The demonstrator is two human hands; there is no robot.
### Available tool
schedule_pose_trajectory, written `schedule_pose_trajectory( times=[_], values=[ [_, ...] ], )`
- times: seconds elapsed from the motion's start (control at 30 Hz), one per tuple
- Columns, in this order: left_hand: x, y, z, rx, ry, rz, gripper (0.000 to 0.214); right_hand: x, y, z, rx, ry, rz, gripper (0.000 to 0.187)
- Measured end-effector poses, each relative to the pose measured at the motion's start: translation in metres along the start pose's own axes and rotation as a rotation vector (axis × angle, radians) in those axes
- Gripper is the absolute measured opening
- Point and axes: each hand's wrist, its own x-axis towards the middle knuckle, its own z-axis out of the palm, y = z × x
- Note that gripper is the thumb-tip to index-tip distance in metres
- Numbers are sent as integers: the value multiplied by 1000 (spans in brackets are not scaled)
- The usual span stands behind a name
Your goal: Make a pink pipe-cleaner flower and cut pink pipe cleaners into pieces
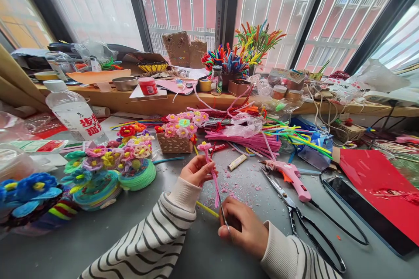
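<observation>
My left hand (197,170) pinches a pink pipe-cleaner flower (204,146) by its stem, the bloom with its yellow centre upward. Its fuzzy pink stem (215,185) hangs down toward my right hand (245,227). That hand is closed around a slim pointed metal tool (223,214), whose tip meets the stem's lower end. Whether the tool is tweezers or small scissors I cannot tell. A yellow pipe cleaner (208,209) lies on the table behind the hands. Pink fuzz trimmings (229,191) and glittery specks are scattered beyond them.
Large black-handled scissors (288,200) and a pink glue gun (291,176) lie at right, near a phone-like black slab (363,209). Pipe-cleaner flower pots (137,175) and a water bottle (73,111) stand left. A pink pipe-cleaner bundle (245,143) lies behind.
</observation>
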Motion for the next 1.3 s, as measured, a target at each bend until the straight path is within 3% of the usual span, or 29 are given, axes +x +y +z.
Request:
schedule_pose_trajectory(
  times=[0.83,1.03,1.3],
  values=[
    [3,-1,-2,-4,22,-49,31,0,-2,-3,-21,-45,0,50],
    [2,-3,-2,15,-5,-53,30,0,0,-1,2,-15,9,48],
    [5,-3,-4,3,51,-20,32,2,8,3,32,58,40,40]
  ],
)
